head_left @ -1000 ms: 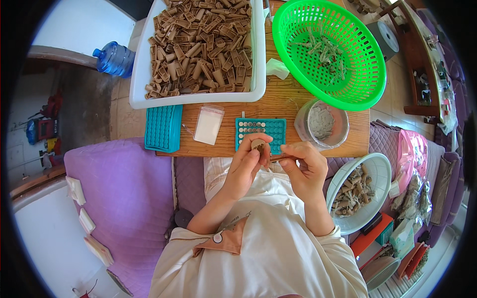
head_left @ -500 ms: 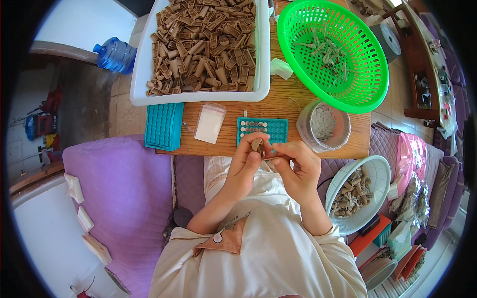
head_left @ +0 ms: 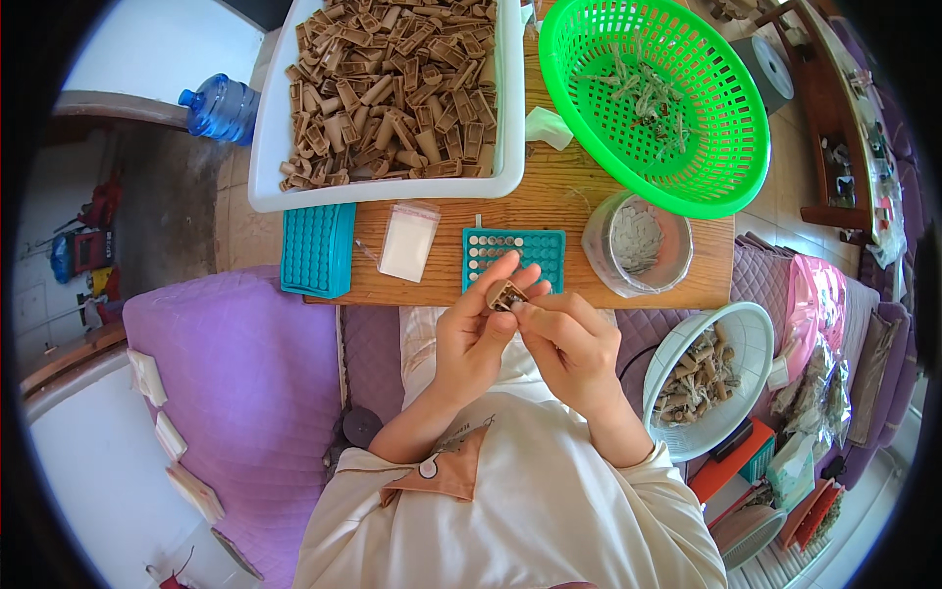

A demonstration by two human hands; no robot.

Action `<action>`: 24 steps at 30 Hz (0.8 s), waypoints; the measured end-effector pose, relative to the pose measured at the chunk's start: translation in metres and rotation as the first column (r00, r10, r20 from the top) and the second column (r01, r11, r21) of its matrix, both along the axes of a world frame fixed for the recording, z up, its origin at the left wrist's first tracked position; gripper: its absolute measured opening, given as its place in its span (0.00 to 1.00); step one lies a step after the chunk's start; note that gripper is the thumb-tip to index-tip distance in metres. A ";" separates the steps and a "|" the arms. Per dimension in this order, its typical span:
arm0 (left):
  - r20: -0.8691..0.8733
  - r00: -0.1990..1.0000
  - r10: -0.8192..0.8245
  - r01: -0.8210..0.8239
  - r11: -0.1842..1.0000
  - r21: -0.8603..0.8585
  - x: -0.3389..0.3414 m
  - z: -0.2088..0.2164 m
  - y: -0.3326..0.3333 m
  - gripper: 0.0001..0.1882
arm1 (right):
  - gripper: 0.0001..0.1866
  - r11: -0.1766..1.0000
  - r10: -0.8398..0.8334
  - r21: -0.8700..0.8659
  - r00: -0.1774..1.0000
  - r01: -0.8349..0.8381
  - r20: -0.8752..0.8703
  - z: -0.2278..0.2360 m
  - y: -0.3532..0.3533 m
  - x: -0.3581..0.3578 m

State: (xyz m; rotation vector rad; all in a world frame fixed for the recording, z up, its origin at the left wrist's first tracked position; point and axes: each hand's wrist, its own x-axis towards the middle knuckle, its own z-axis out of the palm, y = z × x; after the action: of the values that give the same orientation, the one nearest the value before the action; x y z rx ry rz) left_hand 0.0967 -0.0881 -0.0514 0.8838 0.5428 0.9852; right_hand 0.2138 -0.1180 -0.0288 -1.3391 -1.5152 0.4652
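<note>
Your left fingers (head_left: pixel 498 272) pinch the shell (head_left: pixel 497 294), hollow side showing, near the tray (head_left: pixel 540 244); your right fingers (head_left: pixel 551 324) meet it from the right, whether pinching anything I cannot tell; both hands touch it, its long axis unclear.

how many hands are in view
2: the left hand holds a small brown piece in front of the table; the right hand reaches it from the right. No other hands show.
</note>
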 end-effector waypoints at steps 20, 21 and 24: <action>0.063 0.994 0.093 -0.068 0.946 -0.317 0.013 0.014 0.007 0.16 | 0.21 0.956 -0.113 -0.289 0.853 -0.045 -0.509 -0.016 -0.007 0.000; 0.097 0.991 0.088 -0.050 0.939 -0.341 0.011 0.013 0.008 0.17 | 0.22 0.939 -0.125 -0.334 0.830 -0.078 -0.544 -0.014 -0.007 0.000; 0.225 0.973 0.053 0.050 0.901 -0.431 0.003 0.008 0.014 0.17 | 0.23 0.958 -0.072 -0.281 0.895 -0.060 -0.439 -0.010 -0.001 0.001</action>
State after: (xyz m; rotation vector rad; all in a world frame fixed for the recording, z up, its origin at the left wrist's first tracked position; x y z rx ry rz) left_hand 0.1001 -0.0744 -0.0433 0.3610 0.5351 0.9046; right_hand 0.2150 -0.1194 -0.0390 -1.3393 -1.0858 0.9514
